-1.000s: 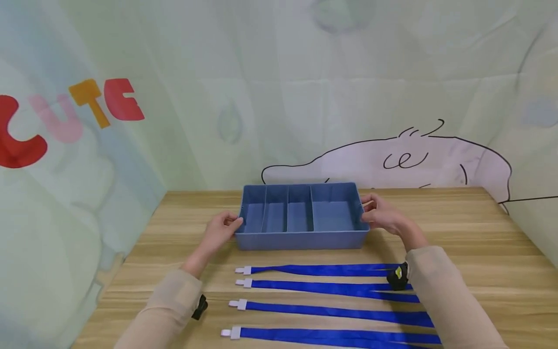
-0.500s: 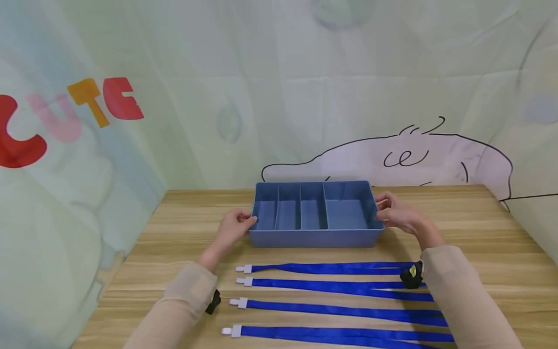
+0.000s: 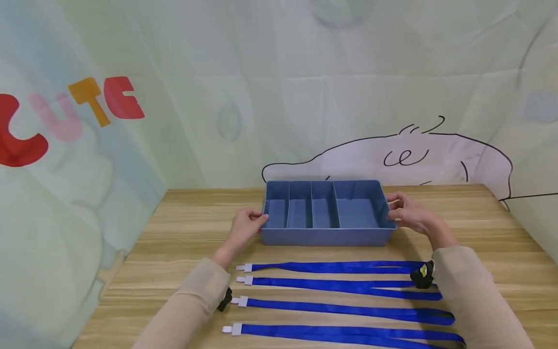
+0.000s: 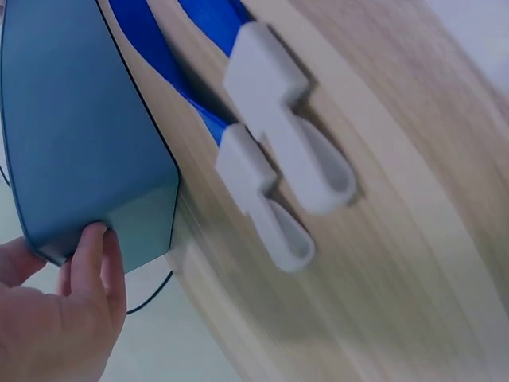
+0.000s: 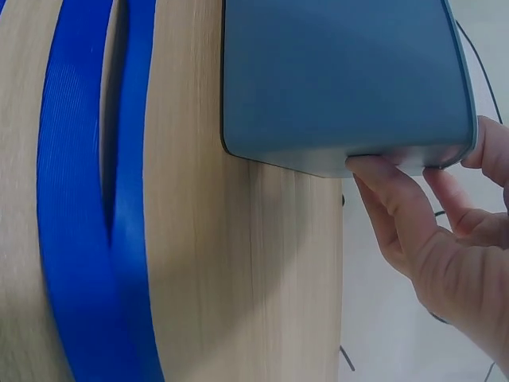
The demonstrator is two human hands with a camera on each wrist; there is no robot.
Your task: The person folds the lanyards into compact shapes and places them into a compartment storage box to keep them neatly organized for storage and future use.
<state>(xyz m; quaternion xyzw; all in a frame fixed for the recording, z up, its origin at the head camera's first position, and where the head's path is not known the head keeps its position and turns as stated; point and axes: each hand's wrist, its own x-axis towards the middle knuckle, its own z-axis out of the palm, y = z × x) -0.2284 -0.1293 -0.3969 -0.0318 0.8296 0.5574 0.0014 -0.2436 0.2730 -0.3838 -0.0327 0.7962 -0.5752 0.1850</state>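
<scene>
A blue-grey divided storage box (image 3: 329, 237) stands toward the back of the table, its compartments bare inside. My left hand (image 3: 244, 227) grips its left end, thumb over the rim and fingers against the outer wall, as the left wrist view shows with the hand (image 4: 75, 306) at the box's corner (image 4: 87, 135). At the opposite end my right hand (image 3: 411, 213) holds the right wall; in the right wrist view its fingers (image 5: 390, 191) press the outside while the thumb reaches the rim of the box (image 5: 342, 79).
Several blue lanyards (image 3: 340, 310) with white plastic clips (image 3: 237, 329) lie in rows in front of the box, clips to the left. The wooden table (image 3: 183, 232) meets a printed cloth backdrop (image 3: 196, 97) behind and at the sides.
Both hands have moved the box to the right along the table, quickly at first and then less. The lanyards have stayed where they lie.
</scene>
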